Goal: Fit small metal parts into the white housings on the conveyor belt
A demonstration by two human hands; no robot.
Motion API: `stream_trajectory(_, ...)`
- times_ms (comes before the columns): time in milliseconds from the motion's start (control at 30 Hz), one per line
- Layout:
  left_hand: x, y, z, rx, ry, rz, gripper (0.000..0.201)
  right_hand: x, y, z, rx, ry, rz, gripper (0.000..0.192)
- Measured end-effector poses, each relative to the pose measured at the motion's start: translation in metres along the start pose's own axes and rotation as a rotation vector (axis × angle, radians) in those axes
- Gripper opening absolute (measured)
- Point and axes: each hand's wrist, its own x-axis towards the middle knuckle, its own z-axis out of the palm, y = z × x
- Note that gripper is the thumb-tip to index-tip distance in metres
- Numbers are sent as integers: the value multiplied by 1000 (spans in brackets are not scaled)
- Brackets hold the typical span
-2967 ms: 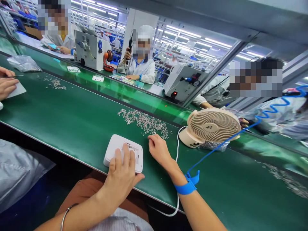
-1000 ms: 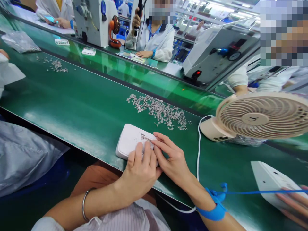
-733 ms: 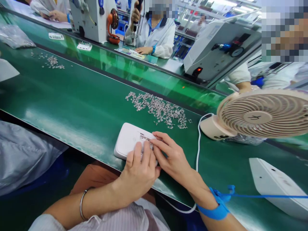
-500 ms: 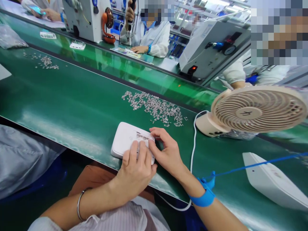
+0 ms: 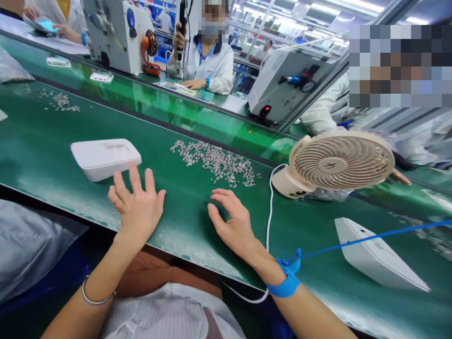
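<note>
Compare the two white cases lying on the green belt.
The left white case lies just past the open left hand, untouched; the right white case lies off to the right beyond the fan, under a blue cord. The left one shows a flat top, the right one a sloping side with small holes. Both are white with rounded corners.

We saw a green belt (image 5: 106,197) carrying a white case (image 5: 105,158) just beyond our left hand (image 5: 137,207), small parts (image 5: 215,162) beyond our right hand (image 5: 233,221), and a fan (image 5: 335,165) and another case (image 5: 377,254) to its right.

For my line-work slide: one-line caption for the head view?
Open left hand beside a white housing, open right hand near small metal parts on the green belt.
</note>
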Motion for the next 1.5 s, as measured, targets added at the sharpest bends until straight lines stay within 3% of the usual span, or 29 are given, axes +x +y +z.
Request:
stream_trajectory(167,-4,1,5,5,-90,77,44,5,6,-18,-222,123,-40,16)
stream_trajectory(300,-3,-1,9,-13,-114,107,44,-9,42,-67,-519,394,76,36)
stream_trajectory(400,-3,-4,11,-34,-147,146,43,-40,72,-117,-788,572,362,62)
stream_trajectory(467,-3,-5,12,-37,-173,169,43,-67,85,-147,-907,610,734,65)
stream_trajectory(533,-3,-5,12,-41,-185,182,43,-93,91,-169,-862,570,1113,74)
stream_trajectory(600,-2,-5,11,-48,-188,188,43,-113,93,-182,-762,505,1247,76)
stream_trajectory(667,-2,-5,11,-55,-185,191,42,-124,95,-188,-740,505,1241,70)
stream_trajectory(800,-3,-6,12,-91,-165,255,41,-128,96,-184,-773,625,1140,52)
stream_trajectory(900,-6,-6,13,-121,-131,330,40,-122,86,-171,-672,711,986,53)
stream_trajectory(967,-9,-5,12,-155,-83,383,41,-115,71,-154,-546,696,855,55)
stream_trajectory(1033,-15,-1,7,-208,-35,451,46,-104,50,-131,-427,578,613,50)
stream_trajectory(1100,-21,4,1,-268,-14,525,57,-92,28,-105,-323,379,301,42)
stream_trajectory(1233,-34,13,-8,-336,-37,643,70,-65,-2,-70,-149,-3,19,38)
stream_trajectory(1300,-37,15,-9,-340,-51,667,64,-51,-2,-66,-27,-126,15,46)
stream_trajectory(1367,-37,15,-8,-338,-66,668,57,-34,11,-69,84,-159,119,55)
stream_trajectory(1500,-35,13,-7,-336,-86,663,50,3,66,-73,43,28,479,51)
